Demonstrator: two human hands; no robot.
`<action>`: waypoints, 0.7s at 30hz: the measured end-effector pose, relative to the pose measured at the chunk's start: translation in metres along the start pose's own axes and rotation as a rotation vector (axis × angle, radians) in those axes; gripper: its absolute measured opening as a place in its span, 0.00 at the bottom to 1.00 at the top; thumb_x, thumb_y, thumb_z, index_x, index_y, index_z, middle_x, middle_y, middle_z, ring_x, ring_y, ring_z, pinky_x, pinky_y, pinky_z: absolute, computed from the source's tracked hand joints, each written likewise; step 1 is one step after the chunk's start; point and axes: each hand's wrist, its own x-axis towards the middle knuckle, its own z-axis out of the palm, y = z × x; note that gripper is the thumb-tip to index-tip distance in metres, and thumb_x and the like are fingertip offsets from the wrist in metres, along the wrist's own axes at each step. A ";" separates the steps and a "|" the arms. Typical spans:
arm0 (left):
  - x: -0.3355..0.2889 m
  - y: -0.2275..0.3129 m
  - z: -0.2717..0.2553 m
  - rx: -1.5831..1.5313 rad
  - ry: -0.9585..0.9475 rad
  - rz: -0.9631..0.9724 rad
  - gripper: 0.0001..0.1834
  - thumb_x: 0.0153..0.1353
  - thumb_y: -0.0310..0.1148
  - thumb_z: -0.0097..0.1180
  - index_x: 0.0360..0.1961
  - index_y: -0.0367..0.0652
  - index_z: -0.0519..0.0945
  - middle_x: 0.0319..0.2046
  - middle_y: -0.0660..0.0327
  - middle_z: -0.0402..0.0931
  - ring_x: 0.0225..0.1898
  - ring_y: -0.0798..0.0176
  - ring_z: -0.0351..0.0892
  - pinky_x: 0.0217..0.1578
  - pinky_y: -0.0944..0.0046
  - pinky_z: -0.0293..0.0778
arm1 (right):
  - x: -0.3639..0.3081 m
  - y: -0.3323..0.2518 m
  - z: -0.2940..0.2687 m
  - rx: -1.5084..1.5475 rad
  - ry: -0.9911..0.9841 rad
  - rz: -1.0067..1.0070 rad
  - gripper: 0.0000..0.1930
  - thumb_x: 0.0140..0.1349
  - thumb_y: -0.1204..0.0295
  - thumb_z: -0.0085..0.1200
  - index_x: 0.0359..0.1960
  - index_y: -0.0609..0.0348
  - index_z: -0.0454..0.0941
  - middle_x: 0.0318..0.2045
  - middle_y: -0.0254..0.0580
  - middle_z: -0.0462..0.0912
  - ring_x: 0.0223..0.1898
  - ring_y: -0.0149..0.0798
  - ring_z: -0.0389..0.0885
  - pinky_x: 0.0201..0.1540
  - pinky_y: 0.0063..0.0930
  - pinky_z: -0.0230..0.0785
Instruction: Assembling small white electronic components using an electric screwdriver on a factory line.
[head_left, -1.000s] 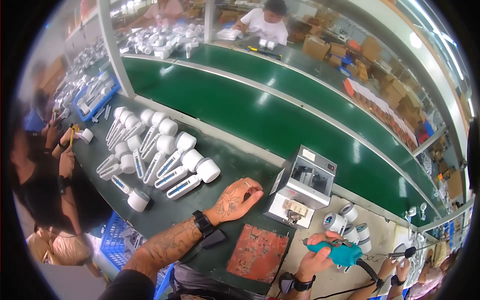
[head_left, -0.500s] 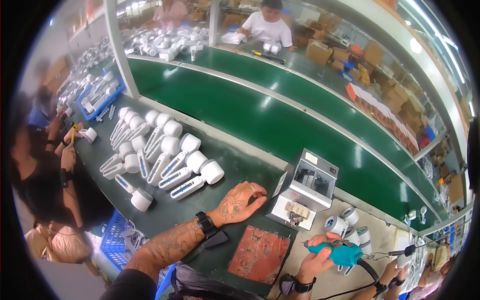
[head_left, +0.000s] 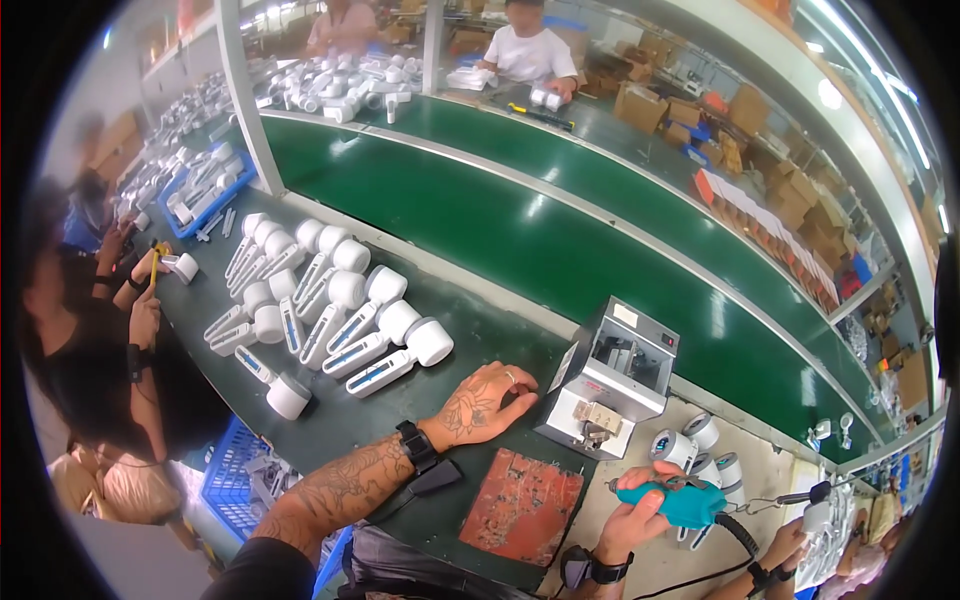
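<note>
My left hand [head_left: 484, 402] rests on the dark green bench, its thumb apart from its slightly bent fingers. I see nothing held in it. Just right of its fingertips stands a grey metal screw feeder [head_left: 610, 375] with an open top. My right hand [head_left: 635, 515] is wrapped around a teal electric screwdriver [head_left: 690, 503], its tip pointing left, below the feeder. A black coiled cord and a hanging wire hook meet the tool's rear end. Right behind the screwdriver, several white round-headed devices [head_left: 676, 447] stand in a cluster, heads up, partly hidden by the tool and my hand.
Several white devices with long handles [head_left: 383, 372] lie in rows at left. A worn red mat [head_left: 522, 506] lies before me. Beyond runs a green conveyor belt [head_left: 480, 225]. A blue basket [head_left: 228, 475] stands below the bench. Co-workers sit at left, right and across.
My hands stay almost where they were. Across the belt, a person's hand has come onto a white piece. The whole view has shifted very slightly.
</note>
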 end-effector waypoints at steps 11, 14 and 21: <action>0.001 0.001 -0.001 0.020 -0.013 0.026 0.11 0.67 0.36 0.57 0.45 0.42 0.79 0.38 0.56 0.80 0.42 0.54 0.80 0.53 0.55 0.71 | -0.002 -0.002 0.001 0.002 -0.036 0.024 0.26 0.70 0.53 0.52 0.52 0.68 0.66 0.26 0.41 0.74 0.27 0.35 0.74 0.32 0.28 0.69; 0.000 0.007 -0.003 0.033 -0.024 -0.010 0.11 0.67 0.36 0.57 0.45 0.42 0.79 0.38 0.56 0.80 0.43 0.54 0.79 0.52 0.55 0.72 | -0.003 -0.003 0.000 0.009 -0.030 0.031 0.26 0.70 0.53 0.52 0.52 0.67 0.66 0.26 0.41 0.74 0.27 0.35 0.74 0.32 0.28 0.69; 0.000 0.004 -0.001 0.029 -0.004 0.011 0.11 0.66 0.35 0.58 0.45 0.41 0.80 0.37 0.56 0.80 0.43 0.55 0.79 0.48 0.56 0.73 | -0.003 -0.005 0.002 0.015 -0.048 0.047 0.28 0.69 0.50 0.53 0.52 0.67 0.65 0.26 0.40 0.74 0.27 0.34 0.73 0.32 0.28 0.69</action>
